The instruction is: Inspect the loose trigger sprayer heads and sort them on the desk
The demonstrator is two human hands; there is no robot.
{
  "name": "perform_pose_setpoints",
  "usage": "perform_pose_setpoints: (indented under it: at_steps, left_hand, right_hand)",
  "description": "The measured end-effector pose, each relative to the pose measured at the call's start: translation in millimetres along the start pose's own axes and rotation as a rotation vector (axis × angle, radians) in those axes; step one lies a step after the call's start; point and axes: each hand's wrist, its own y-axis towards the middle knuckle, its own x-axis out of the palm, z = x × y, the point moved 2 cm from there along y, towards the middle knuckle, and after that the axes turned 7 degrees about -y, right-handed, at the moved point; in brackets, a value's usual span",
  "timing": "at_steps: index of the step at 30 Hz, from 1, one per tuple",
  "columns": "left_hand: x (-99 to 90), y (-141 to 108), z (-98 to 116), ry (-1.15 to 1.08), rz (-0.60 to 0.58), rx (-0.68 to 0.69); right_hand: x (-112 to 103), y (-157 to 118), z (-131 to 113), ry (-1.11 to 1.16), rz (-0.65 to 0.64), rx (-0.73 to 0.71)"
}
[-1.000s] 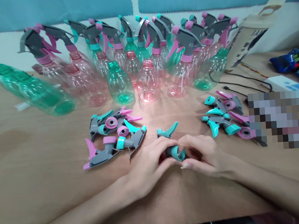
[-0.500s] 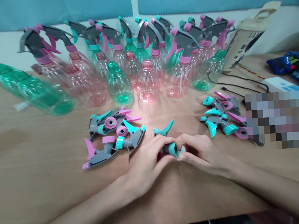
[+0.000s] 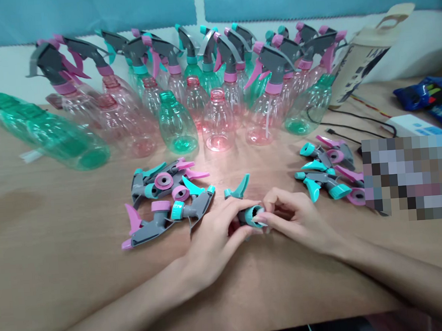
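Note:
A grey spray head with a teal collar (image 3: 253, 216) and teal trigger is held by my left hand (image 3: 220, 236), its open collar facing right. My right hand (image 3: 298, 220) pinches a small whitish piece (image 3: 261, 217) at the mouth of that collar; its exact shape is hidden by the fingers. Left of my hands lies a pile of loose grey spray heads with pink and teal parts (image 3: 158, 220). Another such pile (image 3: 322, 181) lies to the right. Behind them stand a green bottle without a head (image 3: 178, 125) and a pink one (image 3: 218, 120).
Several bottles fitted with spray heads (image 3: 273, 101) stand along the back. Green bottles (image 3: 68, 141) lean at the left. A cream tumbler (image 3: 361, 60), black cable (image 3: 361, 118), white box (image 3: 417, 124) and blue packet (image 3: 428, 95) are at the right, beside a blurred-out patch.
The spray head has tilted, and its collar has shifted slightly up and left. My right fingertips have closed on the whitish piece at the collar's mouth.

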Motion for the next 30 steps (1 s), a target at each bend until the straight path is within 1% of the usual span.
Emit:
perform_pose_setpoints:
  at_steps: [4,7,9,12,14,17,20,23,26,28,30]
  left_hand:
    - [-1.3,1,1,0.002,0.018,0.002]
    - [-2.0,1,1,-0.015,0.031,-0.003]
    - [-2.3,1,2,-0.021,0.030,-0.009]
    - [-3.1,0,3,-0.019,0.034,-0.013]
    - [-3.6,0,3,-0.024,0.044,-0.012]
    - [-3.6,0,3,-0.048,0.045,-0.015]
    - [-2.9,0,2,-0.069,0.035,-0.028]
    - [-2.4,-1,2,-0.069,0.030,-0.038]
    - [-2.5,0,2,-0.067,0.022,-0.036]
    - [-3.1,0,3,-0.053,0.019,-0.035]
    - [-3.8,1,4,-0.040,0.006,-0.038]
  right_hand:
    - [2,-3,2,0.193,0.019,0.025]
    - [2,-3,-1,0.232,0.041,0.003]
    - [-1,-3,-2,0.174,0.098,-0.018]
    - [-8,-4,-3,0.023,0.205,-0.060]
    - [-12,-5,-2,-0.058,0.244,-0.081]
    - [-16,-6,-1,-0.109,0.251,-0.087]
    - [-15,-6,-2,-0.158,0.212,-0.080]
    - [-13,-6,-5,-0.163,0.215,-0.026]
    - [-11,-5,-9,-0.040,0.224,0.111]
    - [-9,-5,-12,0.105,0.171,0.215]
    - [-6,-5,-14,0.237,0.097,0.264]
